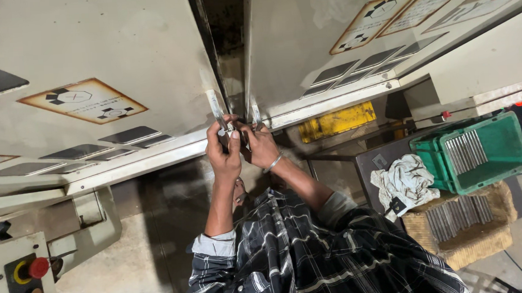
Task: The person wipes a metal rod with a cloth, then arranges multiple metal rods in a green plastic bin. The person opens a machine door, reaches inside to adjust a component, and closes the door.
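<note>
Two big cream sheet-metal machine doors [86, 54], painted, smooth, a bit grimy; dark gap between them running from 12 o'clock down to centre. Each door carries a bright metal pull handle at its inner edge: left door handle [216, 110], right door handle [255, 112]. Both are narrow, flat, shiny bars, side by side across the gap.

Left hand [225, 150] is curled shut around the base of the left door handle, thumb up. Right hand [260, 145], with a thin silver bangle at the wrist, is closed at the foot of the right door handle; fingers overlap the left hand, so what exactly it pinches I cannot tell. Hands touch each other, dead centre of view.

Judgement: a good grip here means fists low on the bars, wrists straight, even force on both doors so neither edge binds in the seam; keep fingers out of the gap.

At 3 o'clock: green plastic crate [473, 154], ribbed walls, holding a row of grey metal strips. It sits on a woven straw-coloured basket [472, 236] with more strips. White crumpled rag [405, 183] just beside the crate, soft, stained. Yellow block [337, 121] at 2 o'clock, under the door edge. Red mushroom button [38, 267] at 8 o'clock on a control panel. Plaid shirt sleeves, cuffs rolled.
</note>
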